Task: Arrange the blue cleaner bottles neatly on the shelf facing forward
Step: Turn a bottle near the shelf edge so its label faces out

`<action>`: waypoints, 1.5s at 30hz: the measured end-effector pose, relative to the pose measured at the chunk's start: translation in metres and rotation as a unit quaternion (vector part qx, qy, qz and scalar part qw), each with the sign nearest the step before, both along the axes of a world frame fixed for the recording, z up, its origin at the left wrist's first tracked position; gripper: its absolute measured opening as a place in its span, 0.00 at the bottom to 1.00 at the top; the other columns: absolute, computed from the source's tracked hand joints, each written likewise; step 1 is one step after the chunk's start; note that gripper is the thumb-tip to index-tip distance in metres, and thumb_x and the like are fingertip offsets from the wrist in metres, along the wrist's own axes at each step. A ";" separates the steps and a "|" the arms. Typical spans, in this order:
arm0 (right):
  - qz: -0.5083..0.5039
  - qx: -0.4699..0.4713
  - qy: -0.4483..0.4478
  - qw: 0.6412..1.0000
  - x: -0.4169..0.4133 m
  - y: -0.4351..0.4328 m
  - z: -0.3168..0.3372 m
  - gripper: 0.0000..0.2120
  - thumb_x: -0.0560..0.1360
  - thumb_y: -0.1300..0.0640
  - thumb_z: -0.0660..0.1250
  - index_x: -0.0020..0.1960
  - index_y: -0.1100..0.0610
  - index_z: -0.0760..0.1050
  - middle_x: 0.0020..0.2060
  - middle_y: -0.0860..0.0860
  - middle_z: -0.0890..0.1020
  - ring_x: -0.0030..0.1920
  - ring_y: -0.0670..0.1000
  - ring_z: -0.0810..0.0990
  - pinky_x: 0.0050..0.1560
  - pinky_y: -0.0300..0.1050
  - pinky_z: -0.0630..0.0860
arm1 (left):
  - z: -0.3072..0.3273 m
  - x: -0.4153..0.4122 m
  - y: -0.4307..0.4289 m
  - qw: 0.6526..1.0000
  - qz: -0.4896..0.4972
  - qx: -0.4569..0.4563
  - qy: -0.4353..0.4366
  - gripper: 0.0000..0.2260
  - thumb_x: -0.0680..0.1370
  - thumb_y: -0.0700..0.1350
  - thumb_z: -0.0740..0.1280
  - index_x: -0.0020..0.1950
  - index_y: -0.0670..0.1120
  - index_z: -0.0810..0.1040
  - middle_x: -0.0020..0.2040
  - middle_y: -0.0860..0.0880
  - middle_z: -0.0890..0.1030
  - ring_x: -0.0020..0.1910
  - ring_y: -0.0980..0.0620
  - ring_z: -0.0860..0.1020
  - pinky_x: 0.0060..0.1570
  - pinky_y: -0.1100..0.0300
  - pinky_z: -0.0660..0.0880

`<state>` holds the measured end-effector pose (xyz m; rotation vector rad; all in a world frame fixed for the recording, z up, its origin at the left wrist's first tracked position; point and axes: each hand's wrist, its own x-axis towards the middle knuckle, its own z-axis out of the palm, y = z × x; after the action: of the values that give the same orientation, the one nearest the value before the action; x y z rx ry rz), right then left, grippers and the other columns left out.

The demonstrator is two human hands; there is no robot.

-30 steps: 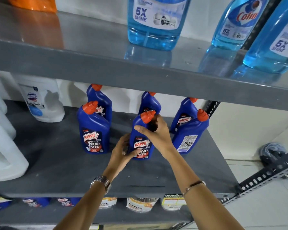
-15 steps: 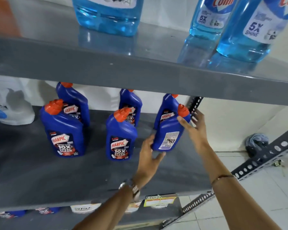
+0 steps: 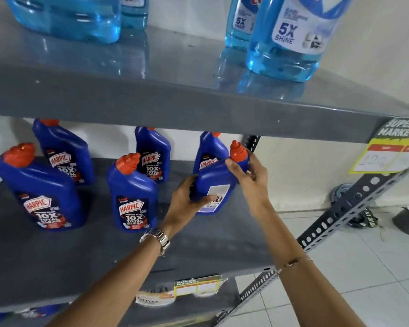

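Several dark blue cleaner bottles with orange caps stand on the grey middle shelf. The front-left bottle and front-middle bottle show their front labels. Three more stand behind: back-left bottle, back-middle bottle, back-right bottle. The front-right bottle shows its white back label and leans. My left hand grips its lower left side, thumb on the label. My right hand holds its neck under the orange cap.
The upper shelf overhangs the bottles and carries light-blue glass-cleaner bottles. A yellow price tag hangs at its right end. A perforated steel strut slants at the right over tiled floor. More goods sit on the shelf below.
Both hands have closed on the front-right bottle, which they were only reaching for half a second ago. A second ago they were on the front-middle bottle. The view has shifted right and closer.
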<state>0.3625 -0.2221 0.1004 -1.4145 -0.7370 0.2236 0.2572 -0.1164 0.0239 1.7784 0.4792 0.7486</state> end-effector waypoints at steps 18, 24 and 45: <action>0.069 -0.173 0.019 0.982 -0.008 -0.014 0.049 0.11 0.70 0.46 0.70 0.49 0.50 0.78 0.46 0.56 0.83 0.42 0.47 0.83 0.39 0.50 0.83 | -0.010 0.002 -0.061 0.968 0.201 -0.019 -0.149 0.23 0.70 0.56 0.69 0.62 0.58 0.67 0.60 0.52 0.62 0.60 0.60 0.66 0.59 0.69 0.69; 0.223 -0.197 0.021 0.955 0.004 -0.025 0.053 0.15 0.72 0.55 0.68 0.59 0.49 0.76 0.51 0.54 0.82 0.51 0.45 0.82 0.49 0.44 0.79 | -0.020 0.004 -0.049 0.985 0.153 0.059 -0.050 0.44 0.61 0.54 0.77 0.72 0.59 0.57 0.58 0.53 0.58 0.59 0.56 0.62 0.58 0.79 0.59; -0.014 -0.180 -0.105 0.978 0.008 0.014 -0.003 0.23 0.59 0.52 0.79 0.49 0.56 0.74 0.46 0.50 0.83 0.49 0.50 0.81 0.53 0.53 0.79 | -0.019 0.012 0.010 0.997 -0.016 -0.004 0.081 0.22 0.68 0.42 0.74 0.60 0.47 0.72 0.54 0.50 0.79 0.51 0.54 0.78 0.39 0.73 0.74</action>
<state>0.3702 -0.2080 0.0970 -1.8113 -0.8800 0.1945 0.2690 -0.1069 0.0050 1.8424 0.5589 0.5822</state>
